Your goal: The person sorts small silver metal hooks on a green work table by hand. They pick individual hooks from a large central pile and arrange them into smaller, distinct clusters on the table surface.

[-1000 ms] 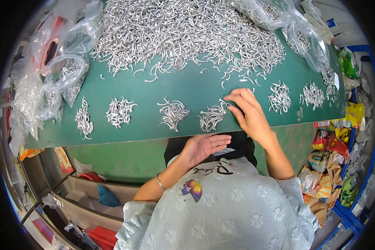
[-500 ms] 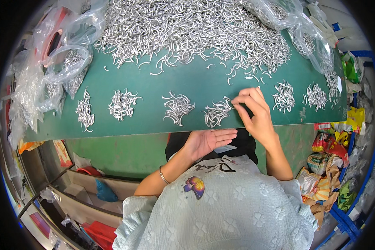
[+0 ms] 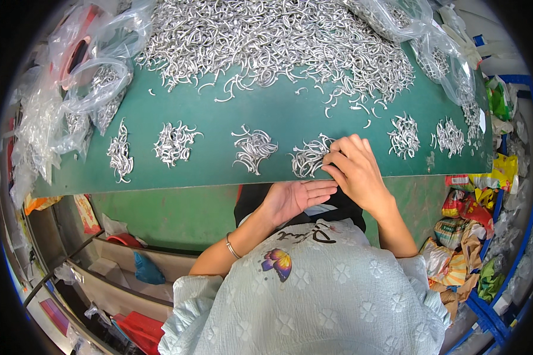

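Note:
Below the table's near edge my left hand lies palm up, fingers stretched out, with nothing on it. My right hand bends over the right side of a small pile of curved silvery metal pieces. Its thumb and fingers come together at that pile; whether a piece is between the fingertips is too small to tell. To the left lies a second small pile, with more piles farther along. Right of my hand sits another pile. All rest on the green tabletop.
A large heap of the same metal pieces covers the table's far side. Clear plastic bags stand at the left, others at the right. Colourful packages fill a blue-framed rack on the right. Bins with a red tray are at lower left.
My right hand has shifted slightly down and left, closer over the small pile, and its fingers have curled in more. The left hand stays nearly still.

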The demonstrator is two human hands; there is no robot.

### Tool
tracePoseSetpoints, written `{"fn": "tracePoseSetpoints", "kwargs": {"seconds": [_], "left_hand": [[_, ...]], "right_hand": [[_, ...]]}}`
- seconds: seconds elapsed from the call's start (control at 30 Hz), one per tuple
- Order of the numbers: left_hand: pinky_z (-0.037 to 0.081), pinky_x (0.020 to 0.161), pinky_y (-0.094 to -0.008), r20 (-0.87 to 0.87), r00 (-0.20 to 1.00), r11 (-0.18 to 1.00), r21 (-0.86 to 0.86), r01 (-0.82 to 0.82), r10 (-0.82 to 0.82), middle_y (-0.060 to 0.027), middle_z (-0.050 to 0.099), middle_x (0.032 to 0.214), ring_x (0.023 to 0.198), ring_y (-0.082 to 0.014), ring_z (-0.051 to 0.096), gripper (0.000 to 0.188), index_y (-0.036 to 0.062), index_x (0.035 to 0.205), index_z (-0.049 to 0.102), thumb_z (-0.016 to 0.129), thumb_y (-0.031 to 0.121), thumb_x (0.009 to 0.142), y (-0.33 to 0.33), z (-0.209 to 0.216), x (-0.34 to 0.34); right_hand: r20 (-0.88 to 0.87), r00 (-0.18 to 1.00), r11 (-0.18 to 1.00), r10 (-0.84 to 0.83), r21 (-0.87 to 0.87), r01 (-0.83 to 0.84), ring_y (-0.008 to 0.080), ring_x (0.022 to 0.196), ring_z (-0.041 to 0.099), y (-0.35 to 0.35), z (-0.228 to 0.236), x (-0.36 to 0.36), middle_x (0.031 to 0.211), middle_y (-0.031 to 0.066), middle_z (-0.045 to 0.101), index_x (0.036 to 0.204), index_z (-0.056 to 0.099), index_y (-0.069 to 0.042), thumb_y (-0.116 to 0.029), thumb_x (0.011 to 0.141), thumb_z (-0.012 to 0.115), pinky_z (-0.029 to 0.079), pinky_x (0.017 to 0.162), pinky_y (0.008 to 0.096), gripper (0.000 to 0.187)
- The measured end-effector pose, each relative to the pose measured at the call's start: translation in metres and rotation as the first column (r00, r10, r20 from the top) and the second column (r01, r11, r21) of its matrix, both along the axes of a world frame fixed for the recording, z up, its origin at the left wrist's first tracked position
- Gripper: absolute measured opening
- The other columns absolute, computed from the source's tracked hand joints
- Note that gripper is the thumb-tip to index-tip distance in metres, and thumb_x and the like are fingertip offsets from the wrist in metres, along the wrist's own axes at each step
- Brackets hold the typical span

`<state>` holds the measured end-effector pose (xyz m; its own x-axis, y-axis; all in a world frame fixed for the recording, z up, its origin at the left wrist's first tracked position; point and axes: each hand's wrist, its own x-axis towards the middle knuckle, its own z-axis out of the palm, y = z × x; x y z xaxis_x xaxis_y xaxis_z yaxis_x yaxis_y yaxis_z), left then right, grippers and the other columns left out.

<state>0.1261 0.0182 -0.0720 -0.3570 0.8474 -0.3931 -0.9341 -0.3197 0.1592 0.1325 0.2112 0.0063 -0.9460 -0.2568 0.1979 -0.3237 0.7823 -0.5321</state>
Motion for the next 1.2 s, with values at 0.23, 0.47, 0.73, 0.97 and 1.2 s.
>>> {"fn": "tracePoseSetpoints", "kwargs": {"seconds": [0.23,0.47,0.73,0.97,1.2], "left_hand": [[0.037,0.113,-0.0470,0.020,1.000,0.999,0.047,0.002,-0.003,-0.0338,0.040,0.145,0.134,-0.0411,0.045,0.075,-0.0125,0.141,0.035,0.047,0.047,0.097,-0.003,-0.008,0.002],[0.037,0.113,-0.0470,0.023,1.000,0.999,0.038,-0.019,0.018,-0.0353,0.038,0.145,0.134,-0.0419,0.045,0.068,-0.0162,0.140,0.034,0.039,0.039,0.101,-0.003,-0.009,0.001],[0.037,0.113,-0.0479,0.151,0.987,0.971,0.218,-0.094,0.061,-0.0357,0.038,0.145,0.133,-0.0420,0.045,0.065,-0.0165,0.139,0.034,0.040,0.035,0.101,-0.004,-0.024,0.003],[0.035,0.115,-0.0469,0.010,1.000,0.993,0.117,-0.019,0.018,-0.0338,0.037,0.147,0.135,-0.0397,0.043,0.076,-0.0157,0.140,0.035,0.050,0.044,0.095,-0.003,-0.008,0.002],[0.037,0.113,-0.0483,0.069,0.996,0.998,0.044,-0.051,0.048,-0.0353,0.038,0.145,0.136,-0.0430,0.042,0.070,-0.0118,0.142,0.032,0.035,0.046,0.103,0.001,0.000,0.003]], "right_hand": [[-0.021,0.999,0.999,-0.033,0.023,0.033,0.0271,0.088,0.051,0.005,0.012,0.006,0.093,0.0062,0.055,0.087,0.062,-0.006,-0.004,0.075,0.074,0.037,0.075,0.0381,0.017],[-0.210,0.906,0.921,-0.367,0.055,0.386,0.0267,0.087,0.058,0.062,0.025,0.025,0.088,0.0068,0.064,0.085,0.063,-0.007,-0.003,0.077,0.072,0.040,0.079,0.0385,0.012],[-0.488,0.434,0.376,-0.757,0.218,0.901,0.0305,0.092,0.059,0.218,-0.009,0.049,0.088,0.0100,0.066,0.086,0.066,-0.005,-0.014,0.083,0.072,0.043,0.082,0.0413,0.012],[0.078,0.930,0.876,-0.359,-0.316,0.364,0.0317,0.113,0.056,0.067,0.019,0.016,0.115,0.0119,0.063,0.108,0.064,-0.002,-0.008,0.084,0.071,0.041,0.100,0.0426,0.026],[0.112,0.993,0.967,-0.022,-0.250,0.050,0.0337,0.131,0.049,0.001,-0.007,0.000,0.132,0.0126,0.060,0.124,0.060,0.000,0.000,0.085,0.062,0.037,0.109,0.0431,0.039]]}}
